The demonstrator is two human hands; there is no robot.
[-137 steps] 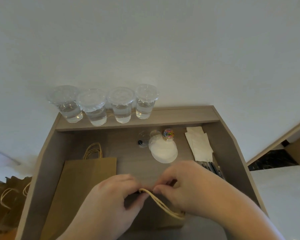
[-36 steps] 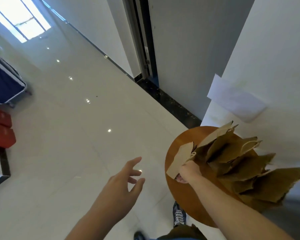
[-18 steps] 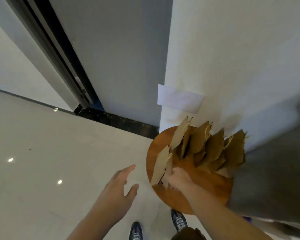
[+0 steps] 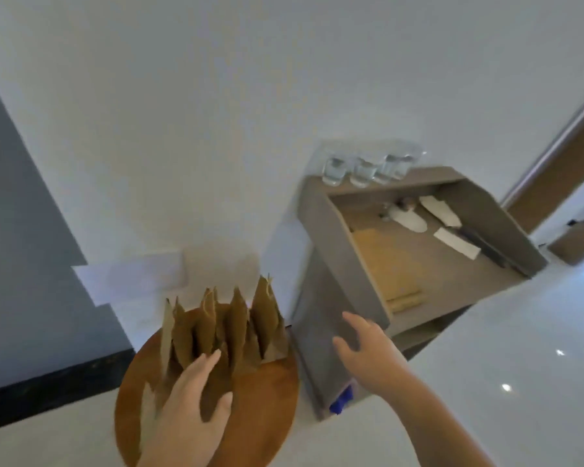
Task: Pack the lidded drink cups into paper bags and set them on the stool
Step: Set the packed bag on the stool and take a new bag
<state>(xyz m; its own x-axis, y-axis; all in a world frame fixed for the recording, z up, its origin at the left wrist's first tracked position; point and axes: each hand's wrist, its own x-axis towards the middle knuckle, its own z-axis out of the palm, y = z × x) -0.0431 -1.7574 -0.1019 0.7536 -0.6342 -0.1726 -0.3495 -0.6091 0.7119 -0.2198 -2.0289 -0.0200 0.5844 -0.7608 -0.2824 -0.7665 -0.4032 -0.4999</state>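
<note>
- Fingers (image 4: 203,368) of left hand (image 4: 189,411) are straight and close together, laid flat against the nearest of the paper bags (image 4: 223,328). Nothing gripped, thumb out to the side.
- Right hand (image 4: 368,352) is released: fingers (image 4: 354,323) spread and gently bent, holding nothing. It hangs in front of the counter (image 4: 331,264) side panel; contact with the panel can't be judged, frame is blurred.
- Paper bags stand upright in a tight row on the round wooden stool (image 4: 263,402), toward its wall side. Tops are pinched to points.
- Stool sits just beside the counter, against the white wall (image 4: 216,129).
- Lidded cups (image 4: 361,170) are clear with clear liquid, lined up on the counter's raised back ledge. Exact count is unclear from blur.
- One flat bag (image 4: 388,264) lies on the counter's lower surface, left side.
- White sheets (image 4: 452,242) and some small blurred items lie further back and right on the same surface.
- Blue part (image 4: 341,397) shows at the counter's lower near corner.
- Paper sheet (image 4: 132,281) is stuck to the wall above the stool.
- Floor (image 4: 520,365) is glossy white.
</note>
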